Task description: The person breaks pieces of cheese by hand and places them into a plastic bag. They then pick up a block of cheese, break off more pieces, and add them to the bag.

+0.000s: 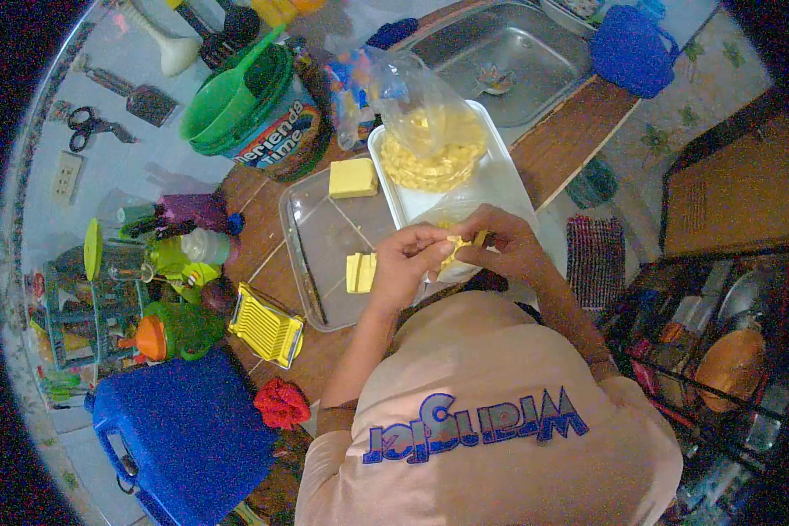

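Close together in front of my shirt, my left hand (412, 261) and my right hand (502, 241) both pinch small pieces of yellow cheese (454, 250). Under them is a clear plastic bag (451, 210), partly covered by my fingers. A cut stack of cheese slices (359, 273) lies beside my left hand in a clear shallow tray (324, 317), and a whole cheese block (352, 178) sits at its far end. Beyond my hands, a white tray (510, 180) bears another clear bag (430, 153) full of small yellow pieces.
Left of the clear tray lies a yellow wire slicer (267, 324), near a red cloth (281, 403) and a blue jug (180, 430). A green-rimmed bucket (280, 131) stands at the far left of the trays. Behind them is a metal sink (535, 53). A dish rack (693, 386) is at right.
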`<state>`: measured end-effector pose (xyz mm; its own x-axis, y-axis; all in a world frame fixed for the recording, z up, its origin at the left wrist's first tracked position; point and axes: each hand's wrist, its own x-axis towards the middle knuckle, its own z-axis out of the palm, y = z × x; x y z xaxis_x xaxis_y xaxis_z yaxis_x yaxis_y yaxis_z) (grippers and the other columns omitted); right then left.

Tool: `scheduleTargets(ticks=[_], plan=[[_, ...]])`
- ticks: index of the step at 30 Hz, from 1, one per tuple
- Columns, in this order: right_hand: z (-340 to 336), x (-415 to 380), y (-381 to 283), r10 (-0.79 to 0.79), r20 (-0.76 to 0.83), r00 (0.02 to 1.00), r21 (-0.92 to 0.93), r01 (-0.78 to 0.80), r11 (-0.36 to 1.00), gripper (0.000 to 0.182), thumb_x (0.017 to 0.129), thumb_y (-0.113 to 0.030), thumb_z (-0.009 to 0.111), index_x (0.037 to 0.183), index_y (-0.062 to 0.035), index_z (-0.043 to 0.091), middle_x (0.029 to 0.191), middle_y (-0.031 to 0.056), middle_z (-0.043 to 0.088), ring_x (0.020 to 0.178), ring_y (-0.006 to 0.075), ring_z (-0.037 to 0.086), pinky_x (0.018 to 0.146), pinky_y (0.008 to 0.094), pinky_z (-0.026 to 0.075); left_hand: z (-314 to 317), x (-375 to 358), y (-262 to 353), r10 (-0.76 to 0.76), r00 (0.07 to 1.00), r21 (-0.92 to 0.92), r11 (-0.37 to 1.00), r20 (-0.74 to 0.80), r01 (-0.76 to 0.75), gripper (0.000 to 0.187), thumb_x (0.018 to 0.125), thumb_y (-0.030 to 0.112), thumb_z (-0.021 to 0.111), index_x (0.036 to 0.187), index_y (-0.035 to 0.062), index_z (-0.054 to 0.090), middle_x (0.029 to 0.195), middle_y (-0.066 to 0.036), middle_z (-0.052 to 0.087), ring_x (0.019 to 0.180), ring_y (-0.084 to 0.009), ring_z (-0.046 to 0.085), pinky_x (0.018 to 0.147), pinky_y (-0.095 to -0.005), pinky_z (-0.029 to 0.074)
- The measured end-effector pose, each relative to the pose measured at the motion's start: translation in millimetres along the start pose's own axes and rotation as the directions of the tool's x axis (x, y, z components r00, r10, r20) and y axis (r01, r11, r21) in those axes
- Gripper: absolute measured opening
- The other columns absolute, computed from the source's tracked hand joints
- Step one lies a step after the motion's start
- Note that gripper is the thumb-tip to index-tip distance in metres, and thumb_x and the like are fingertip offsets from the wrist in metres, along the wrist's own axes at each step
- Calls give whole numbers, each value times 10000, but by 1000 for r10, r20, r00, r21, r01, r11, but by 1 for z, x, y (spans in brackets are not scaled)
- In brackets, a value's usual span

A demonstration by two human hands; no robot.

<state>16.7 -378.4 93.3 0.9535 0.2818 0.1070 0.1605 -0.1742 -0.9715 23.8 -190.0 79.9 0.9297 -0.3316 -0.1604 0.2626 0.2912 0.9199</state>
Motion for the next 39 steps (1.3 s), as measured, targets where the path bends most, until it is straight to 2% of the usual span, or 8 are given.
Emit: scheduleTargets(ticks=[6, 12, 15, 27, 30, 33, 36, 39], plan=[[4, 1, -8, -106, -28, 994, -93, 103, 990, 171, 732, -94, 731, 886, -87, 658, 807, 20, 563, 711, 110, 526, 583, 230, 398, -7, 4, -14, -125, 979, -279, 946, 161, 167, 163, 797, 88, 638, 922, -9, 600, 666, -48, 578, 473, -98, 492, 420, -212, 405], [5, 2, -2, -65, -45, 997, -27, 64, 998, 169, 721, -80, 732, 873, -67, 659, 788, 27, 559, 696, 110, 513, 581, 235, 397, -6, 5, -15, -186, 965, -387, 889, 184, 245, 151, 811, 88, 623, 923, -12, 602, 639, -45, 560, 469, -100, 482, 421, -216, 401], [2, 1, 1, -37, -12, 999, 27, 37, 999, 149, 753, -132, 721, 857, -81, 628, 824, 18, 569, 731, 102, 543, 627, 251, 454, -7, 5, -17, -143, 965, -409, 885, 219, 224, 157, 813, 96, 623, 930, -8, 612, 622, -42, 555, 468, -100, 478, 421, -219, 400], [2, 3, 6, 88, 31, 996, 141, -92, 986, 162, 746, -138, 730, 862, -86, 630, 783, -7, 595, 665, 71, 550, 575, 236, 463, -8, 5, -20, -132, 963, -455, 861, 233, 228, 201, 826, 134, 611, 960, -15, 608, 624, -56, 563, 467, -114, 487, 416, -224, 407], [3, 3, 11, 38, 20, 999, 140, -41, 989, 162, 747, -143, 732, 861, -86, 632, 790, -12, 592, 672, 72, 553, 577, 237, 465, -8, 6, -20, -136, 962, -433, 872, 236, 229, 208, 822, 143, 614, 963, -10, 604, 621, -57, 562, 465, -116, 487, 412, -229, 409], [7, 3, 5, 47, 1, 999, 116, -47, 992, 135, 743, -43, 708, 856, -51, 635, 794, 30, 550, 621, 80, 525, 521, 207, 425, -8, 6, -21, -142, 970, -400, 892, 197, 211, 200, 821, 142, 613, 950, -10, 607, 614, -51, 556, 460, -113, 482, 407, -230, 403], [6, 2, 6, 69, 18, 997, 163, -71, 984, 172, 759, -157, 726, 868, -72, 624, 804, -9, 583, 671, 72, 549, 575, 233, 467, -6, 6, -21, -89, 974, -404, 899, 208, 169, 187, 823, 133, 609, 944, -9, 609, 611, -46, 554, 462, -109, 480, 411, -223, 398], [7, 2, 7, 106, 34, 994, 221, -110, 969, 178, 769, -165, 720, 880, -70, 620, 783, -12, 582, 658, 67, 543, 560, 223, 463, -6, 5, -19, -101, 972, -414, 892, 214, 183, 182, 820, 131, 612, 938, -8, 611, 612, -46, 555, 466, -110, 479, 413, -222, 391]])
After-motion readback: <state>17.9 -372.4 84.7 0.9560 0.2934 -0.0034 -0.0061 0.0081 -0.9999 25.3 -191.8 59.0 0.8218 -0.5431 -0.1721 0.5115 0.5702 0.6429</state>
